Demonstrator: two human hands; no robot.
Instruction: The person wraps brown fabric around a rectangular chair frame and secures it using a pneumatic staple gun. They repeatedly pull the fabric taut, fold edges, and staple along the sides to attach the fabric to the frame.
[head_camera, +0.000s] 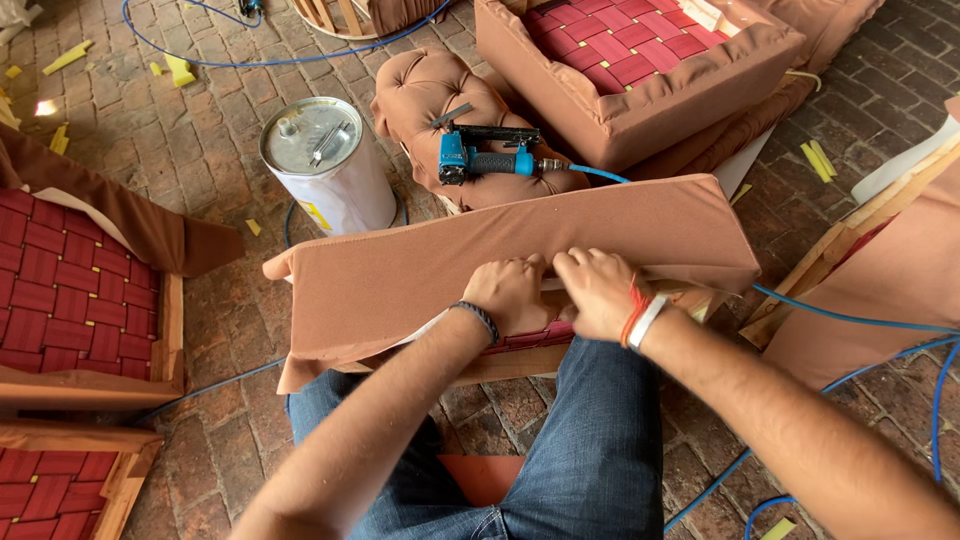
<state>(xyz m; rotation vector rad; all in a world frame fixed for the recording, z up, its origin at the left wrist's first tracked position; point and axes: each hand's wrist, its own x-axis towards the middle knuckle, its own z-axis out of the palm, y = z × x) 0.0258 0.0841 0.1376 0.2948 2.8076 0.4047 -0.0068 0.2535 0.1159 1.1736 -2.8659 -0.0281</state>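
A long seat part wrapped in brown fabric (480, 245) rests across my knees, its wooden frame and red webbing showing under the near edge. My left hand (510, 292) and my right hand (596, 288) sit side by side at the middle of that near edge, fingers curled over the fabric and gripping it. A blue pneumatic staple gun (485, 158) lies on a tufted brown cushion (440, 105) just beyond the part, with a blue air hose (850, 320) running off to the right.
A white metal can (330, 165) stands on the brick floor at left of the cushion. Upholstered frames with red webbing lie at far left (70, 290) and top right (630, 60). Yellow foam scraps (180, 70) litter the floor. More hose loops at lower right.
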